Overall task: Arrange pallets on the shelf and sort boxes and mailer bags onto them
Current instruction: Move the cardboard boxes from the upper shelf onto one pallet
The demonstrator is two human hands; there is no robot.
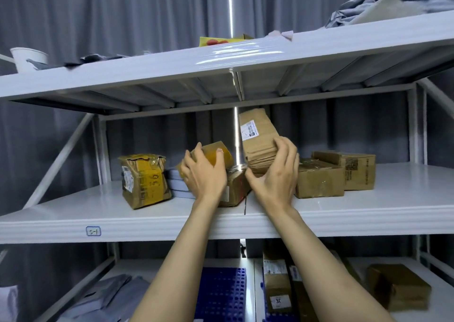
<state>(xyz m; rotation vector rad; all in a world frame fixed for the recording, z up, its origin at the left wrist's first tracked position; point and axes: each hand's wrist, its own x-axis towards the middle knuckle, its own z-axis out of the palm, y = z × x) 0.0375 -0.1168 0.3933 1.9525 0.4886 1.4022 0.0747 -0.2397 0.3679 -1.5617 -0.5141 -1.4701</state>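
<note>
One yellow-taped box in left hand, white-labelled box in right hand.

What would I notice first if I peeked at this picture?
On the middle white metal shelf, the left hand grips a small box wrapped in yellow tape. The right hand holds a tall brown cardboard box with a white label. Lower down sits a blue plastic pallet.

even indoor light; bright glare on upper shelf edge; daylight sliver through curtain gap; wide-angle bending at edges; slight blur.
</note>
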